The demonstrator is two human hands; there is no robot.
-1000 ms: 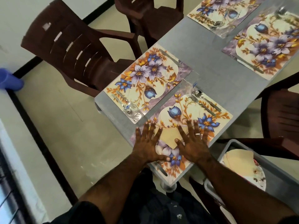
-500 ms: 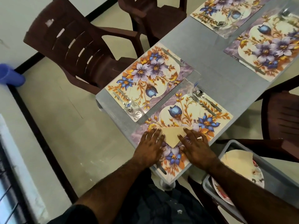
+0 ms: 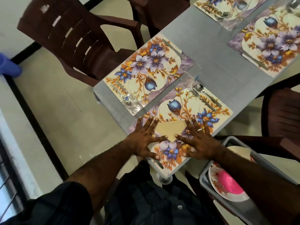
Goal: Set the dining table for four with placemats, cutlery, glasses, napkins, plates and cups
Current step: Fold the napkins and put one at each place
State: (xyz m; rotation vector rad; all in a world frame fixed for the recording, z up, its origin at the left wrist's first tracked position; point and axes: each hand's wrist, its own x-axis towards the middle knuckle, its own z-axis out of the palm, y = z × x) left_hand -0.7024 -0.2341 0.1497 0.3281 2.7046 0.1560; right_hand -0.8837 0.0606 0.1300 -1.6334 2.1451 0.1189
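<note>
A beige napkin (image 3: pixel 170 129), folded into a triangle pointing toward me, lies on the nearest floral placemat (image 3: pixel 215 111). My left hand (image 3: pixel 142 140) lies flat with spread fingers on its left edge. My right hand (image 3: pixel 199 140), a ring on one finger, presses flat on its right edge. A fork and spoon (image 3: pixel 205 98) lie at that mat's far right side, and a clear glass (image 3: pixel 193 73) stands just beyond its far edge. The neighbouring placemat (image 3: pixel 146 73) holds a glass (image 3: pixel 131 103) and cutlery. Two further placemats (image 3: pixel 272 44) lie across the table.
Dark brown plastic chairs (image 3: pixel 73 39) stand around the grey table (image 3: pixel 215 62). A grey crate (image 3: pixel 240 202) at my right holds a floral plate, something pink and a beige napkin. A blue object (image 3: pixel 8 65) sits at the far left on the floor.
Both hands slid apart along the napkin, uncovering more of the folded triangle. The view shifted slightly closer to the table.
</note>
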